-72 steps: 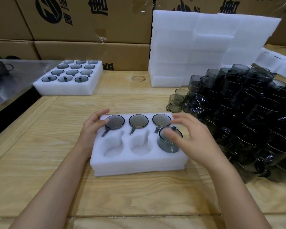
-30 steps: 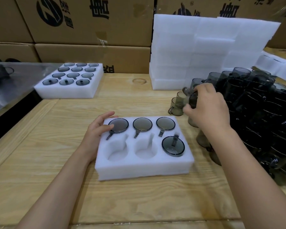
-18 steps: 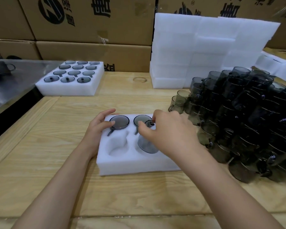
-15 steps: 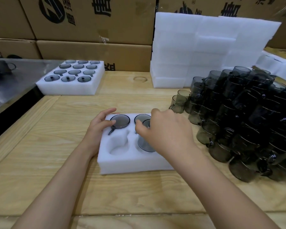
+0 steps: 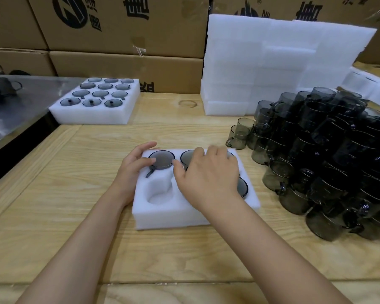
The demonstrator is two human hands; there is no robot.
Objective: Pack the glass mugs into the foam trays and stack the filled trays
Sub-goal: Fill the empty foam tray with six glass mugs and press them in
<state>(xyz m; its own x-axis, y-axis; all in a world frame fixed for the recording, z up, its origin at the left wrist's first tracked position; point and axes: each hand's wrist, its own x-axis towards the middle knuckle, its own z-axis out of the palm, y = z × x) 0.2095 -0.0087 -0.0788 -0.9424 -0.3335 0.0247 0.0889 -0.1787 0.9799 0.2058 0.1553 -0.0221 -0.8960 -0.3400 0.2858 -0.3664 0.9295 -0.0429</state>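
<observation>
While the left hand (image 5: 133, 170) lies on the far left corner of the foam tray (image 5: 162, 216), its fingers (image 5: 146, 146) are straight and loosely spread. Two of them touch the rim of the glass mug (image 5: 161, 160) in the far left pocket. The right hand (image 5: 208, 178) lies palm down over the middle of the tray and covers the near middle pocket. Its fingers (image 5: 215, 151) reach toward the far edge, slightly bent, and I cannot tell whether they hold anything beneath.

A second mug (image 5: 187, 156) shows in the far middle pocket, and a third mug (image 5: 242, 186) peeks out beside the right wrist in the near right pocket. The near left pocket (image 5: 160, 196) is a hollow of bare foam.

The tray sits in the middle of the wooden surface (image 5: 75, 216). To the right lies a heap of smoky glass mugs (image 5: 327, 161). At the far left, a filled tray (image 5: 92, 116) holds twelve mugs in rows. A stack of white foam blocks (image 5: 272, 62) stands at the far side, right of centre.

Behind, cardboard boxes (image 5: 119, 27) bear black print: a round logo with a slanted mark and large Chinese characters. The frame edge cuts these off, so they are not readable in full.
</observation>
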